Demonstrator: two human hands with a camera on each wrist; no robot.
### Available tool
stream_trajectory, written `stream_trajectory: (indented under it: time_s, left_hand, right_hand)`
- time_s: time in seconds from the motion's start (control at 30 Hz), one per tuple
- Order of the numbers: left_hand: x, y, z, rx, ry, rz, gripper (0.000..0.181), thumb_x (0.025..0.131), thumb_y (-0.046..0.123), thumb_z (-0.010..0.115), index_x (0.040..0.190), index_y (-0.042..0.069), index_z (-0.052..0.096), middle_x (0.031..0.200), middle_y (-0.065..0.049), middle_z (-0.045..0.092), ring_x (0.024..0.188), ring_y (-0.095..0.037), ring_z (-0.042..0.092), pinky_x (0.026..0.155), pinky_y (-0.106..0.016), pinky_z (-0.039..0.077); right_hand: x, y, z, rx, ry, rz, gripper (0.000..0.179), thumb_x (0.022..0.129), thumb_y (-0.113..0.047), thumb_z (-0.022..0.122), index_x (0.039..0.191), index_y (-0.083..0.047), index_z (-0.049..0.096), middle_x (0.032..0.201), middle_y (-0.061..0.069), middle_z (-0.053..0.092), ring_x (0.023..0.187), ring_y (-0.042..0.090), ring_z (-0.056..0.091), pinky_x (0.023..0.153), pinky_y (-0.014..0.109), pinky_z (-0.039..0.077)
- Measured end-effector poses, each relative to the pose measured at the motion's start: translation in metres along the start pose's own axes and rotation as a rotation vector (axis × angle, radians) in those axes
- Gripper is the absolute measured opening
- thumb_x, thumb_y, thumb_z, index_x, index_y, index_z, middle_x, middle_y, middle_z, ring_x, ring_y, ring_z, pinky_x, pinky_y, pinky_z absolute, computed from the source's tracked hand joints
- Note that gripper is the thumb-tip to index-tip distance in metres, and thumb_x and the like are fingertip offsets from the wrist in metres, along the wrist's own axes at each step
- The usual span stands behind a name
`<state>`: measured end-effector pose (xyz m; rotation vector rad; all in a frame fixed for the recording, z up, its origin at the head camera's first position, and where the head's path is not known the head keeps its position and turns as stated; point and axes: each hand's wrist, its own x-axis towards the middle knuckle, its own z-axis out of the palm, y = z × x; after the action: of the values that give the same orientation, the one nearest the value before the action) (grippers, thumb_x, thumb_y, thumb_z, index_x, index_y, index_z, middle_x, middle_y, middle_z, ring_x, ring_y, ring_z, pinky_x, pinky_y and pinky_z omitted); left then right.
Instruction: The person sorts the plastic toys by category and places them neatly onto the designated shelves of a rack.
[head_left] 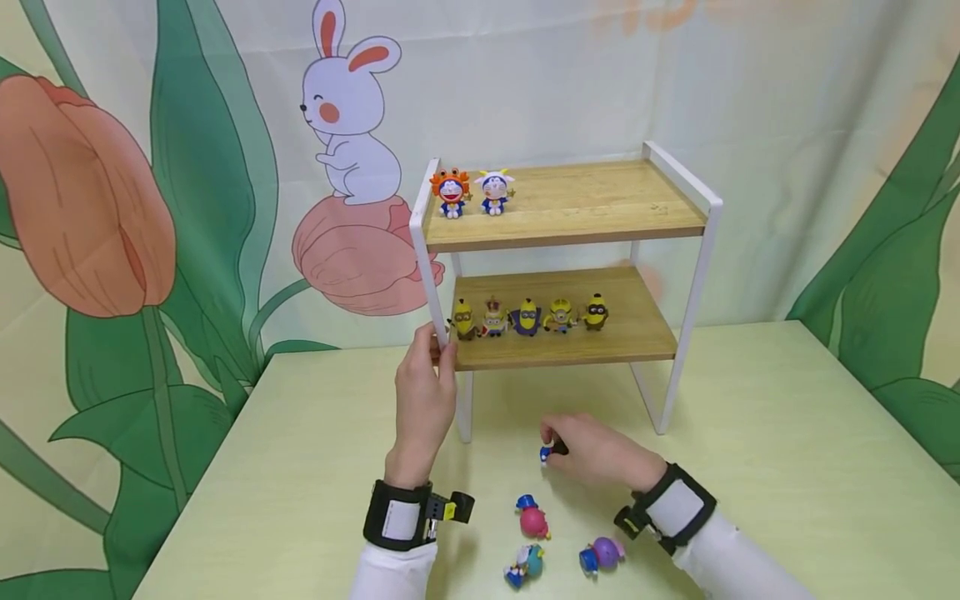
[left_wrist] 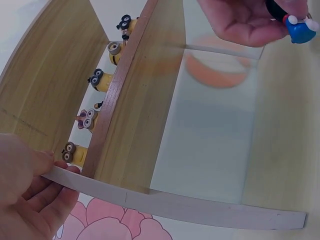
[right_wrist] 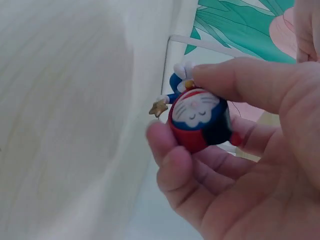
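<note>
My right hand (head_left: pixel 600 450) holds a small Doraemon figurine (right_wrist: pixel 197 112) between thumb and fingers, just above the table in front of the shelf. In the right wrist view it has a white whiskered face, a red and black head covering and a gold star. My left hand (head_left: pixel 426 400) grips the white side post (left_wrist: pixel 175 210) of the two-tier shelf at the lower board's left end. Two Doraemon figurines, one in an orange crab hat (head_left: pixel 451 193) and one with white horns (head_left: pixel 494 193), stand on the top board (head_left: pixel 585 196). Several Minion figurines (head_left: pixel 527 317) line the lower board (head_left: pixel 637 333).
On the table (head_left: pixel 300 483) in front of the shelf lie three more figurines: a pink one (head_left: pixel 533 522), a teal one (head_left: pixel 533 562) and a purple one (head_left: pixel 606 552). A printed cloth (head_left: pixel 525 83) with a rabbit and tulips hangs behind.
</note>
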<state>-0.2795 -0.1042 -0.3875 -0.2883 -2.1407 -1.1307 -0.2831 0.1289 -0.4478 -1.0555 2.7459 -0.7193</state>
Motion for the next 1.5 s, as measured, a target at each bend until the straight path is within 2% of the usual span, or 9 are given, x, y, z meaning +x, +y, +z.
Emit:
stream_trajectory:
  time_s: [0.23, 0.33, 0.53, 0.63, 0.73, 1.07, 1.37, 1.5]
  left_hand:
    - [-0.001, -0.001, 0.001, 0.003, -0.001, -0.005, 0.024, 0.098, 0.003, 0.057, 0.120, -0.006, 0.054, 0.092, -0.014, 0.062, 0.078, -0.024, 0.059, 0.065, -0.033, 0.050]
    - [-0.001, -0.001, 0.001, 0.005, -0.001, -0.005, 0.024, 0.098, 0.003, 0.057, 0.120, -0.006, 0.053, 0.092, -0.014, 0.062, 0.077, -0.024, 0.058, 0.064, -0.032, 0.050]
    - [-0.001, -0.001, 0.001, 0.006, 0.002, 0.000, 0.024, 0.098, 0.003, 0.057, 0.120, -0.005, 0.054, 0.092, -0.014, 0.062, 0.077, -0.024, 0.058, 0.064, -0.032, 0.049]
    - [0.000, 0.000, 0.001, 0.001, 0.002, 0.005, 0.024, 0.098, 0.003, 0.057, 0.120, -0.006, 0.054, 0.092, -0.014, 0.062, 0.077, -0.024, 0.059, 0.064, -0.033, 0.050]
    - [0.001, 0.001, 0.000, -0.001, 0.007, 0.009, 0.023, 0.098, 0.003, 0.057, 0.119, -0.006, 0.054, 0.092, -0.014, 0.062, 0.077, -0.024, 0.059, 0.065, -0.033, 0.050]
    - [0.000, 0.000, 0.001, -0.002, 0.001, -0.006, 0.022, 0.098, 0.004, 0.056, 0.118, -0.005, 0.054, 0.093, -0.013, 0.062, 0.079, -0.024, 0.059, 0.066, -0.033, 0.050]
    - [-0.001, -0.002, 0.001, -0.006, 0.011, -0.001, 0.020, 0.098, 0.003, 0.057, 0.116, -0.006, 0.054, 0.091, -0.013, 0.061, 0.078, -0.024, 0.060, 0.067, -0.034, 0.050]
    - [0.000, -0.001, 0.002, -0.015, 0.012, 0.000, 0.020, 0.098, 0.002, 0.057, 0.116, -0.006, 0.054, 0.092, -0.013, 0.062, 0.078, -0.024, 0.060, 0.068, -0.034, 0.051]
  right_hand:
    - [-0.002, 0.004, -0.009, 0.010, 0.044, -0.088, 0.017, 0.085, -0.011, 0.075, 0.085, -0.015, 0.059, 0.079, -0.010, 0.054, 0.073, 0.012, 0.050, 0.068, 0.029, 0.045]
    - [-0.003, 0.005, -0.014, 0.044, 0.042, -0.096, 0.016, 0.087, -0.010, 0.074, 0.083, -0.017, 0.061, 0.079, -0.011, 0.056, 0.074, 0.011, 0.051, 0.069, 0.029, 0.045]
    - [-0.006, 0.002, -0.025, 0.199, 0.022, -0.011, 0.014, 0.088, -0.009, 0.073, 0.080, -0.017, 0.064, 0.080, -0.008, 0.059, 0.074, 0.015, 0.054, 0.066, 0.030, 0.045]
    - [-0.007, 0.001, -0.028, 0.228, 0.020, 0.054, 0.014, 0.086, -0.009, 0.075, 0.081, -0.017, 0.065, 0.082, -0.006, 0.060, 0.075, 0.015, 0.054, 0.066, 0.030, 0.046]
    - [-0.006, 0.002, -0.029, 0.208, 0.021, 0.078, 0.013, 0.084, -0.009, 0.077, 0.083, -0.016, 0.066, 0.084, -0.006, 0.061, 0.076, 0.014, 0.055, 0.066, 0.030, 0.047]
    - [-0.005, 0.003, -0.028, 0.107, 0.001, 0.043, 0.019, 0.081, -0.004, 0.077, 0.097, -0.013, 0.069, 0.092, -0.003, 0.064, 0.078, 0.010, 0.057, 0.069, 0.029, 0.049]
    - [-0.006, -0.001, -0.037, 0.109, 0.044, 0.029, 0.025, 0.080, -0.005, 0.075, 0.103, -0.008, 0.064, 0.092, -0.003, 0.063, 0.078, 0.012, 0.057, 0.071, 0.030, 0.049]
    - [-0.010, 0.000, -0.042, 0.119, 0.078, 0.012, 0.025, 0.080, -0.005, 0.075, 0.101, -0.007, 0.061, 0.089, -0.003, 0.061, 0.075, 0.012, 0.055, 0.067, 0.029, 0.048]
